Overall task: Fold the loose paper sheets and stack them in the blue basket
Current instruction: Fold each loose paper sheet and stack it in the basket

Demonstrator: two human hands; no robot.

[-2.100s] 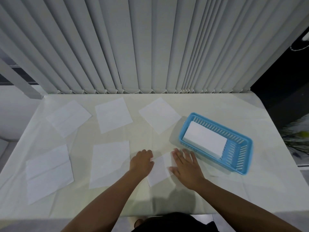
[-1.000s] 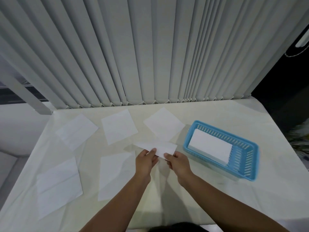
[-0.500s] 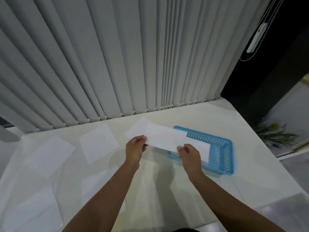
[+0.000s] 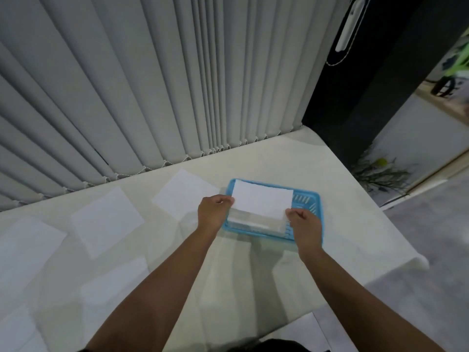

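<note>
Pinching white folded sheet point(image 4: 261, 202) above blue basket point(image 4: 308, 199).

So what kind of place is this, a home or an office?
Hard to say; probably a room in a home or small office. Vertical blinds hang behind a cloth-covered table, and a potted plant stands on the floor beside it.

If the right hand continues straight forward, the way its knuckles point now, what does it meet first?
Most likely the near rim of the blue basket, just ahead of the right hand, then the stack of folded paper inside. Its grip already holds the folded sheet over the basket; its height above is unclear.
</note>
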